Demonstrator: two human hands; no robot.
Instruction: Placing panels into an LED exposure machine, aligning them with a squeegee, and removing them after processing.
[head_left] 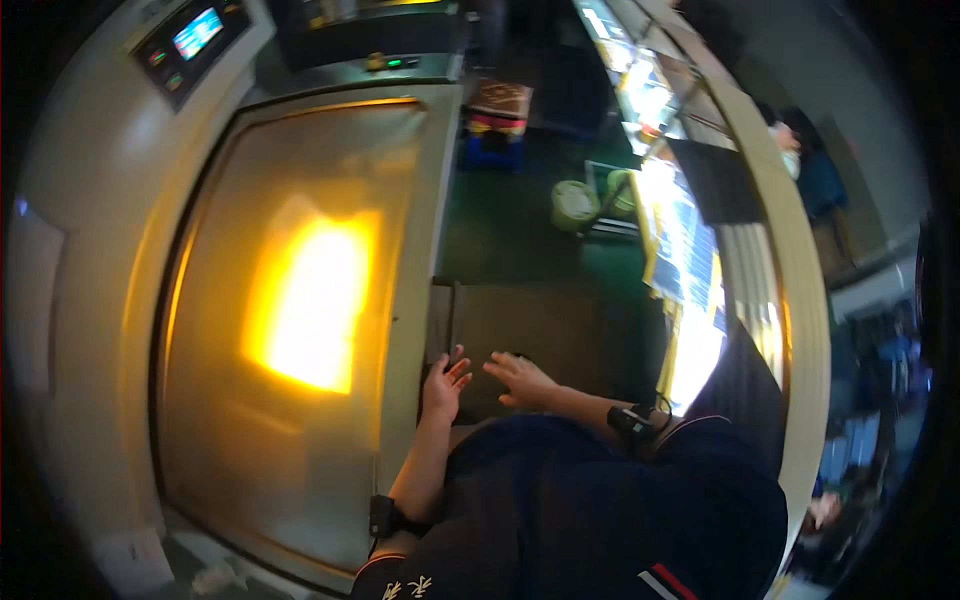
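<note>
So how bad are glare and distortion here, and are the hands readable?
Head view: the glow on the machine panel burns out to white; the strip of surface at right is overexposed too; the floor sits dim; the pale rail bows, corners vignette to black; left hand and right hand look slightly soft but readable.

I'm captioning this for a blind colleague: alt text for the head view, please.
A person's left hand and right hand are open and apart, holding nothing visible. A pale machine with a yellow glow on its panel stands left, a brightly lit surface right.
</note>
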